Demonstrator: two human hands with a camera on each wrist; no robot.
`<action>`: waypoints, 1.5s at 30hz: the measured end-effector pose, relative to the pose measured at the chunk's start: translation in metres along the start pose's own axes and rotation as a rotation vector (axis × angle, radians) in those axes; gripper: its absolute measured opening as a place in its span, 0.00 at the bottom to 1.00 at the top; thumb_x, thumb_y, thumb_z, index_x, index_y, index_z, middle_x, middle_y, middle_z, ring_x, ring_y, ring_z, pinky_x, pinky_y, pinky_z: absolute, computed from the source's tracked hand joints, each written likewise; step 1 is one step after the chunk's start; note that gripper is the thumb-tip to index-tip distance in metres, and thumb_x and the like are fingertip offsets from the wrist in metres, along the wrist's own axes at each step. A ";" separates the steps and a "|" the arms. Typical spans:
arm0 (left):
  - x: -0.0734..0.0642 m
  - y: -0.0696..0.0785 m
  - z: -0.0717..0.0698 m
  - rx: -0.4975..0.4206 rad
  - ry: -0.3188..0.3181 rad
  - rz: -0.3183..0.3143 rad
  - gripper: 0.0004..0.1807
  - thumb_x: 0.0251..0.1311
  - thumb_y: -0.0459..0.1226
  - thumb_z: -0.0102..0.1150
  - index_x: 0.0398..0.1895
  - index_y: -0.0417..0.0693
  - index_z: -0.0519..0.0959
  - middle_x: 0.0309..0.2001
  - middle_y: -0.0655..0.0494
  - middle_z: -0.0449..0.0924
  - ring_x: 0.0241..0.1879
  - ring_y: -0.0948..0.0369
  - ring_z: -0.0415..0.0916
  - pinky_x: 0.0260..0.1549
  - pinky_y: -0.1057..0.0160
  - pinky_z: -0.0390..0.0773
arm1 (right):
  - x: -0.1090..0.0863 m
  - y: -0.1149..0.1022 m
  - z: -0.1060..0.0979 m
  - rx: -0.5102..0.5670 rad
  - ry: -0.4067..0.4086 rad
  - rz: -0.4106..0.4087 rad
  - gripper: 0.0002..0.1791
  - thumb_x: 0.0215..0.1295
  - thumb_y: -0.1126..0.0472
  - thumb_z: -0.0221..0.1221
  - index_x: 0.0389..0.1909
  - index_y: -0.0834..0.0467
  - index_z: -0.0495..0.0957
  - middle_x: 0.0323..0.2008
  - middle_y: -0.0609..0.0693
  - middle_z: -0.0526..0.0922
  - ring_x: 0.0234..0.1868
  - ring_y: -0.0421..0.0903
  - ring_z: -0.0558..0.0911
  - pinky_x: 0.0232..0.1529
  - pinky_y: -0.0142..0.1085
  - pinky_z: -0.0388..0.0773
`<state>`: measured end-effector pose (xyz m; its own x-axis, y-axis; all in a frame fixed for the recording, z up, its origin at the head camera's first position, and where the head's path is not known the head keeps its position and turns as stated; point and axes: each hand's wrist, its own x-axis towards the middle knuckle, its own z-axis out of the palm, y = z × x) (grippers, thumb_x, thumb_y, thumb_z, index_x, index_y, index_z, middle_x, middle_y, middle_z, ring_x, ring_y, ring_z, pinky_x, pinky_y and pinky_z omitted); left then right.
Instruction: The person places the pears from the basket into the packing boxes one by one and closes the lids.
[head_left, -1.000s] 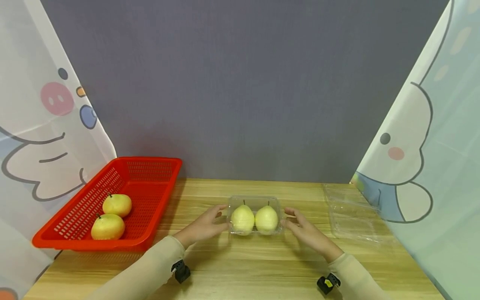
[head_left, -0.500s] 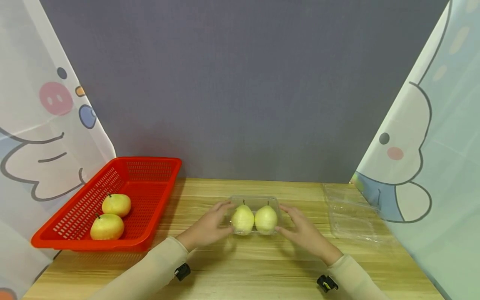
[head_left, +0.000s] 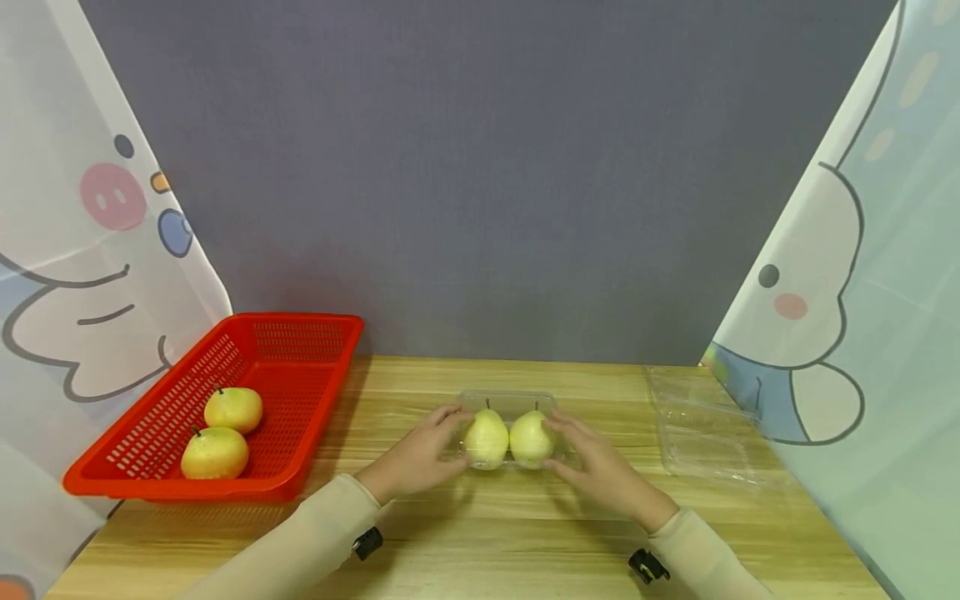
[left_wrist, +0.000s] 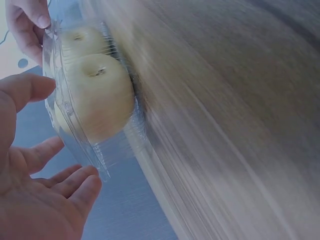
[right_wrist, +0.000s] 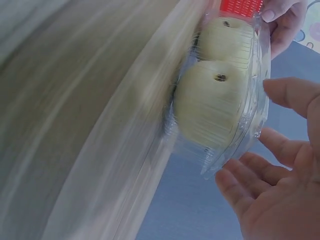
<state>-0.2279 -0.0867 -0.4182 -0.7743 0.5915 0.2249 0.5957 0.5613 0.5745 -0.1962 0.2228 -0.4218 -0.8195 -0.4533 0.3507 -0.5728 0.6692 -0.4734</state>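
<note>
Two pale yellow pears, a left one [head_left: 486, 440] and a right one [head_left: 531, 440], sit side by side in a clear plastic clamshell box [head_left: 512, 400] on the table. My left hand [head_left: 420, 454] is at the box's left side, fingers spread and lightly bent along its rim. At the right side, my right hand [head_left: 606, 468] mirrors it, thumb and fingers apart. In the wrist views, the fingertips of my left hand [left_wrist: 40, 185] and right hand [right_wrist: 285, 165] lie at or very near the lid [right_wrist: 260, 100]. The lid lies over both pears.
A red plastic basket [head_left: 318, 421] stands on the left, with two yellow pears [head_left: 225, 433] inside. More clear plastic packaging [head_left: 708, 433] lies at the right table edge. A grey panel [head_left: 495, 183] rises behind the wooden table [head_left: 510, 533].
Both hands have moved inward over the box's sides, so their fingertips now reach over its lid near the pears. The box and the basket have stayed in place.
</note>
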 end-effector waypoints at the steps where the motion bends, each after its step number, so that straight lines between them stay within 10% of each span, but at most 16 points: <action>1: 0.000 0.000 0.000 0.003 -0.001 0.000 0.33 0.68 0.44 0.62 0.72 0.40 0.65 0.72 0.38 0.58 0.67 0.42 0.64 0.60 0.42 0.70 | 0.000 0.000 0.000 -0.004 -0.004 0.002 0.31 0.66 0.58 0.66 0.67 0.64 0.70 0.71 0.66 0.64 0.68 0.66 0.67 0.62 0.61 0.66; 45: 0.033 0.009 0.019 -0.023 -0.029 -0.023 0.36 0.69 0.45 0.62 0.74 0.41 0.62 0.74 0.38 0.54 0.69 0.44 0.63 0.63 0.47 0.69 | -0.003 0.024 -0.025 -0.012 -0.069 0.088 0.30 0.67 0.61 0.65 0.67 0.65 0.70 0.71 0.66 0.64 0.68 0.67 0.66 0.63 0.61 0.65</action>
<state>-0.2443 -0.0514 -0.4208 -0.7808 0.5956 0.1885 0.5727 0.5619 0.5969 -0.2072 0.2544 -0.4139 -0.8664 -0.4313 0.2517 -0.4983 0.7151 -0.4902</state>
